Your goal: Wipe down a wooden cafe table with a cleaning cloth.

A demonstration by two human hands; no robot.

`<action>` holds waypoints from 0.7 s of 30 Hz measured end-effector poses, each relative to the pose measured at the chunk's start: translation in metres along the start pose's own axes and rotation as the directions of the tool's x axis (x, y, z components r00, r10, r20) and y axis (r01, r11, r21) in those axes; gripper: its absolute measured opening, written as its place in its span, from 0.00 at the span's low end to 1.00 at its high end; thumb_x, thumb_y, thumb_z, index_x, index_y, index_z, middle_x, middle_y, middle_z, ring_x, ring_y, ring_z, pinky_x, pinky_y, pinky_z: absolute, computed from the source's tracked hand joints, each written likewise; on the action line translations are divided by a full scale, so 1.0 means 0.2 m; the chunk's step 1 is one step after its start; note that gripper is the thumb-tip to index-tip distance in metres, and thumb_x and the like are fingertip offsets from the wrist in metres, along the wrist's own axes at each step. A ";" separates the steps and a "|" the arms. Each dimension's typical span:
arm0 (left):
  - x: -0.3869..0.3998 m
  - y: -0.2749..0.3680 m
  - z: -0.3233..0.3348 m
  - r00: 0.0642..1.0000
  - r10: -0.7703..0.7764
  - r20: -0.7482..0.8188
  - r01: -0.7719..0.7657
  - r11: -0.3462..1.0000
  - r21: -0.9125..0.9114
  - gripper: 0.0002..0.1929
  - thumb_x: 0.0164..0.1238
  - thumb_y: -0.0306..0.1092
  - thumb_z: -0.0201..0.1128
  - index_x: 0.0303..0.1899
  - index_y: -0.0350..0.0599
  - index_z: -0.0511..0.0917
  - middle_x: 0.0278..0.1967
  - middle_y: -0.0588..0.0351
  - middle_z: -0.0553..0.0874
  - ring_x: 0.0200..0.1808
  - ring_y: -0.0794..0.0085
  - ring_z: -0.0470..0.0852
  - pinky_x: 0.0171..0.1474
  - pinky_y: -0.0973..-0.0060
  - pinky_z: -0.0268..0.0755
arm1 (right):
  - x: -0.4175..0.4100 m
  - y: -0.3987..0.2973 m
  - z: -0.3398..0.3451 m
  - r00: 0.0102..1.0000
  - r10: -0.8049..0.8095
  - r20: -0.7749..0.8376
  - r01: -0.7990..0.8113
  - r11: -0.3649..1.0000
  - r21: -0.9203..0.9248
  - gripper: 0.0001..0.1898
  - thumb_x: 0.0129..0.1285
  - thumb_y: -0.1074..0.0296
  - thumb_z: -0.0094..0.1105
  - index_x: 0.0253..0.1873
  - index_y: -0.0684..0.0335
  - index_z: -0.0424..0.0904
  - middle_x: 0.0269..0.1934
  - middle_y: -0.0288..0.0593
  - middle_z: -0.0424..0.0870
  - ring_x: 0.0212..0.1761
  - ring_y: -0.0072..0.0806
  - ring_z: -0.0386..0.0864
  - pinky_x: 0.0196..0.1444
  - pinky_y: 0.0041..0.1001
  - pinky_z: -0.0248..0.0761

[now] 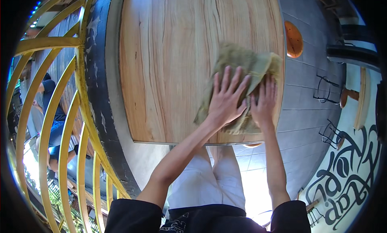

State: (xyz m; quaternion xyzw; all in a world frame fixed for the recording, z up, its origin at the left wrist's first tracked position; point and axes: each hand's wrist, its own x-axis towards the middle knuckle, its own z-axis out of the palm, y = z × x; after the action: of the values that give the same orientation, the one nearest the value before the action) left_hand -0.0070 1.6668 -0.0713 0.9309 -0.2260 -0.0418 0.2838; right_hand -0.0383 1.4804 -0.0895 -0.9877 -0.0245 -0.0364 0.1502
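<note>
A rumpled olive-brown cloth (235,59) lies on the right front part of a wood-grain tabletop (169,67). My left hand (226,97) rests flat on it, palm down, with the fingers spread. Beside it, near the table's right edge, my right hand (264,100) also touches the cloth. Its fingers lie close together by a raised fold, and whether they pinch the fabric cannot be seen. Part of the cloth is blurred.
A yellow railing (80,67) curves along the left, with a seated person (54,103) beyond it. To the right are a round orange-brown stool seat (294,39), a grey tiled floor (308,112), and metal-framed stools (328,89) near a wall bearing large black lettering.
</note>
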 end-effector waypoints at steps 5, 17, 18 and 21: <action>0.53 -0.18 0.01 0.979 0.177 -0.101 -0.178 0.984 0.003 0.38 0.69 0.55 0.62 0.80 0.59 0.67 0.84 0.51 0.60 0.86 0.45 0.51 0.84 0.39 0.37 | 0.47 0.17 0.03 0.989 0.030 -0.147 -0.052 0.988 -0.144 0.34 0.73 0.56 0.59 0.79 0.67 0.65 0.83 0.55 0.59 0.86 0.54 0.51 0.86 0.51 0.44; 1.60 -0.88 -0.43 0.976 -0.008 -0.217 0.020 0.998 0.052 0.36 0.77 0.56 0.55 0.80 0.48 0.66 0.82 0.45 0.64 0.84 0.43 0.54 0.86 0.48 0.35 | 2.20 0.11 0.32 0.929 0.079 -0.361 -0.101 0.994 -0.042 0.34 0.76 0.46 0.54 0.78 0.61 0.68 0.81 0.58 0.65 0.84 0.57 0.56 0.87 0.50 0.43; 1.60 -0.90 -0.49 0.973 -0.087 -0.214 0.102 0.993 0.059 0.36 0.76 0.56 0.56 0.80 0.49 0.67 0.82 0.45 0.64 0.84 0.44 0.54 0.86 0.48 0.35 | 2.26 0.05 0.36 0.941 0.056 -0.333 -0.084 0.994 -0.068 0.34 0.76 0.46 0.54 0.78 0.61 0.68 0.81 0.58 0.64 0.84 0.57 0.56 0.87 0.50 0.44; 1.47 -1.10 -0.68 0.920 -0.236 -0.314 0.288 0.949 0.131 0.36 0.73 0.54 0.60 0.78 0.53 0.69 0.81 0.45 0.66 0.84 0.45 0.56 0.86 0.50 0.36 | 2.32 -0.34 0.45 0.970 -0.014 -0.243 0.018 1.000 0.013 0.35 0.76 0.45 0.53 0.79 0.62 0.67 0.82 0.59 0.62 0.85 0.57 0.54 0.87 0.50 0.44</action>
State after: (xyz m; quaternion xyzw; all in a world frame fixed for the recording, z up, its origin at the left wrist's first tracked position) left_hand 0.3712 1.7686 -0.0633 0.9699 -0.0570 0.0796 0.2232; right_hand 0.4253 1.5892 -0.1180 -0.9744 -0.0142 -0.1582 0.1591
